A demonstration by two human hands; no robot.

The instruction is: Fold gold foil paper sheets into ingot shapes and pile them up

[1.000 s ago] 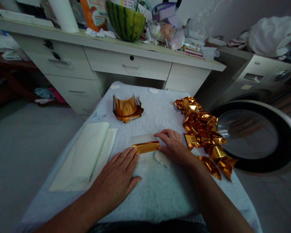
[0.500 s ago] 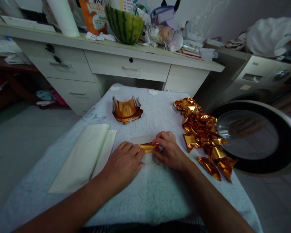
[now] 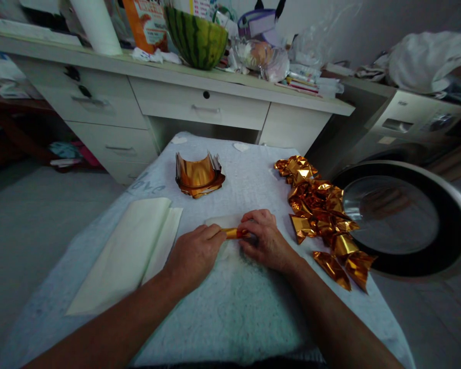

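A narrow rolled strip of gold foil (image 3: 231,233) lies between my hands at the middle of the cloth-covered table (image 3: 249,177). Its left end is gripped by my left hand (image 3: 200,250), fingers closed. My right hand (image 3: 262,237) has its fingers curled round the right end. Just behind the roll a pale paper sheet (image 3: 225,221) shows, partly covered by my hands. Beyond it stands a curved stack of gold foil sheets (image 3: 197,174). To the left lies a stack of whitish paper (image 3: 126,256). Several folded gold foil pieces (image 3: 317,197) are heaped on the right.
A white desk (image 3: 200,107) stands behind the table, bearing a cut watermelon (image 3: 197,38), a paper roll (image 3: 98,28), an orange bag (image 3: 146,25) and plastic bags. At the right, the open round door (image 3: 399,215) of a washing machine (image 3: 407,120) stands by the table edge.
The foil between my hands has become narrower and more tightly rolled. My left hand's fingers have closed in on its end. The view has shifted slightly.
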